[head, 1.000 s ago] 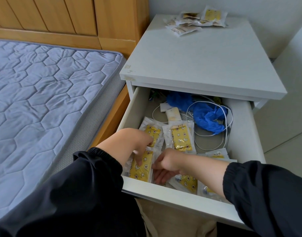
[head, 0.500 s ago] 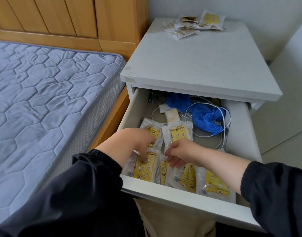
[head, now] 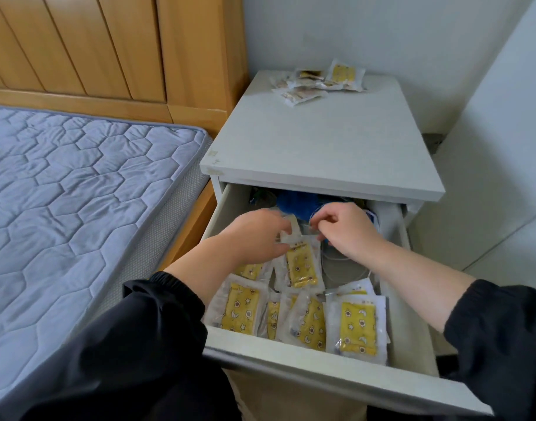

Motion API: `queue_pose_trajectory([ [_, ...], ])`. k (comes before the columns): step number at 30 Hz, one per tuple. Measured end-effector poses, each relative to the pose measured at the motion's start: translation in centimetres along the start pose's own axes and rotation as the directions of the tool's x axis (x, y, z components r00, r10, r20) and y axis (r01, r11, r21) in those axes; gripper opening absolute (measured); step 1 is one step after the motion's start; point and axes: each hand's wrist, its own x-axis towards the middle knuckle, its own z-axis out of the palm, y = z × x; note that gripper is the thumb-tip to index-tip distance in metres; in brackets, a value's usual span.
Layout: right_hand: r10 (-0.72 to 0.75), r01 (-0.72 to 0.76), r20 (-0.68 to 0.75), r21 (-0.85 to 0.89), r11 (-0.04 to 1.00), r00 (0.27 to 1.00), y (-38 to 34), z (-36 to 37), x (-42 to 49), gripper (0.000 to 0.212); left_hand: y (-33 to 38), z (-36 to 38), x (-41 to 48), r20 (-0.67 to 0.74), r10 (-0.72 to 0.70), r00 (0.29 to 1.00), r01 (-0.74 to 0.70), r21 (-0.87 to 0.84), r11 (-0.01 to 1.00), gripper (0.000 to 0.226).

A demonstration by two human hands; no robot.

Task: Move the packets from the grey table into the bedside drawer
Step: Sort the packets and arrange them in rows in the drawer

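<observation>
Glossy clear-plastic yellow-printed packet in matte white drawer, left hand and right hand pinching its crinkled top edge

Soft, bright daylight. The left hand and right hand look a bit blurry. Past them, the open white wooden drawer is shadowy. Far edges bend.

Your pile of packets sits far back on the tabletop; other packets lie in the drawer below
</observation>
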Motion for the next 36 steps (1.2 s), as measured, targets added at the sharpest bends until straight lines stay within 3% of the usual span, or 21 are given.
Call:
queue_pose_trajectory([
  [4,-0.071,0.078,-0.143,0.042,0.996,0.987,-1.8,-3.7,1.9,0.025,1.1,-3.8,1.7,-0.305,-0.062,0.950,0.010,-0.170,0.985,0.028],
  [7,-0.093,0.090,-0.240,-0.024,0.996,0.966,-2.1,-5.5,3.6,0.022,1.6,-5.8,3.9,-0.415,-0.179,0.892,0.047,-0.309,0.950,0.032],
  [11,-0.081,0.045,-0.303,-0.123,0.991,0.949,-1.5,-6.7,6.3,0.027,1.3,-6.1,7.3,-0.332,-0.318,0.888,0.120,-0.500,0.858,0.044],
  [18,-0.098,0.021,-0.328,-0.231,0.973,0.940,-0.4,-8.1,11.8,0.054,-1.9,-7.5,13.6,-0.232,-0.419,0.878,0.199,-0.620,0.759,0.064],
  [26,-0.048,-0.024,-0.375,-0.184,0.983,0.926,-0.2,-9.3,20.8,0.065,-6.4,-8.4,21.2,-0.374,-0.420,0.827,0.145,-0.579,0.802,0.073],
  [32,-0.029,-0.074,-0.432,-0.221,0.973,0.901,1.2,-10.2,29.0,0.068,-9.6,-9.3,27.5,-0.540,-0.299,0.786,0.143,-0.311,0.939,0.064],
  [36,-0.023,-0.125,-0.504,-0.258,0.958,0.863,3.0,-10.4,33.2,0.061,-11.6,-10.2,31.2,-0.550,-0.263,0.793,0.177,-0.206,0.962,0.062],
])
